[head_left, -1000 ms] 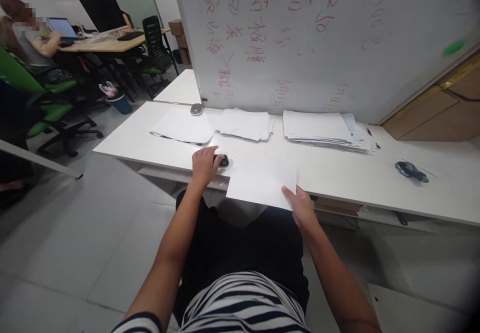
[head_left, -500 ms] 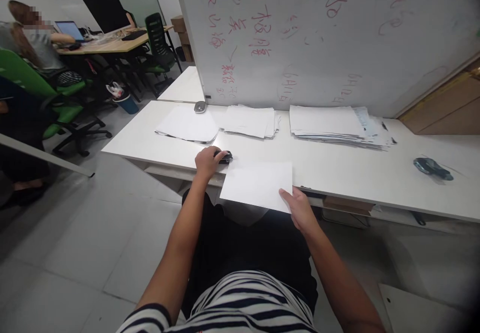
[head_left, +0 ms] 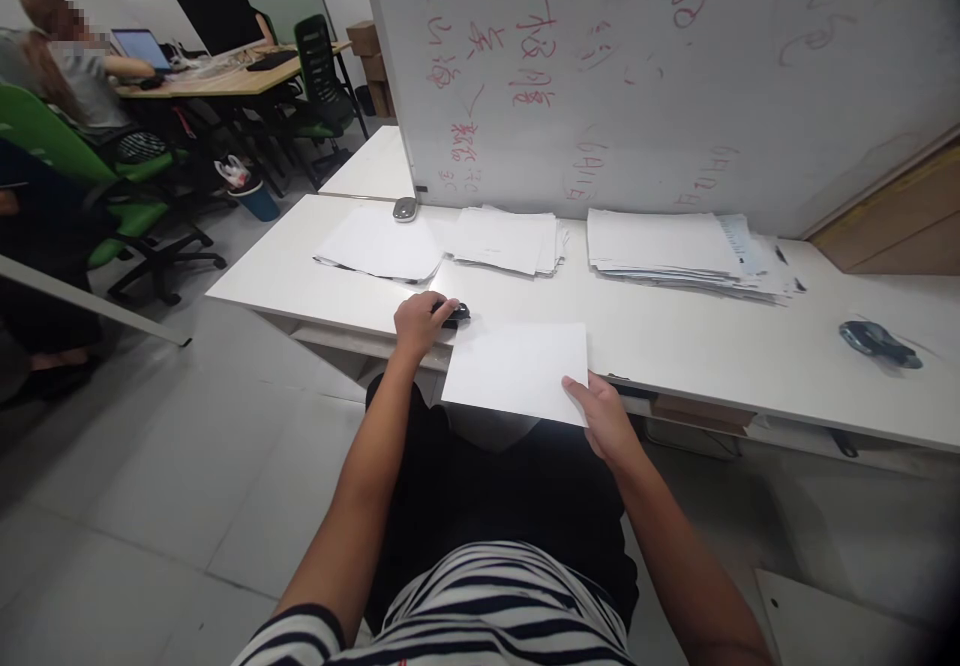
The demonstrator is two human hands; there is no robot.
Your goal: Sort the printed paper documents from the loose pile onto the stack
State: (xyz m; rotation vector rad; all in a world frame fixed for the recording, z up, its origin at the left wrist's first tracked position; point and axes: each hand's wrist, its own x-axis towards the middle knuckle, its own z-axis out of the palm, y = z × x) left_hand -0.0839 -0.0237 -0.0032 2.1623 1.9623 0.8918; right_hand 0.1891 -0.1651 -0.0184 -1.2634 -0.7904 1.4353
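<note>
My left hand (head_left: 421,323) is closed around a small black stapler (head_left: 457,314) at the front of the white table. Fingers partly cover the stapler, whose front end meets the top left corner of a white paper sheet (head_left: 517,366). By its lower right corner, my right hand (head_left: 600,411) pinches that paper, thumb on top and fingers underneath. The sheet lies partly over the table edge, above my lap. Whether it is one sheet or several cannot be made out.
Paper piles (head_left: 506,241) stand along the back of the white table (head_left: 712,356), below a whiteboard (head_left: 600,76). A grey mouse (head_left: 405,209) sits at the back left, a dark blurred object (head_left: 879,343) at the right. People sit at the far left near a desk (head_left: 247,81).
The view has shifted slightly, so the table and whiteboard appear a little further right. Both hands keep their hold on the stapler and the paper.
</note>
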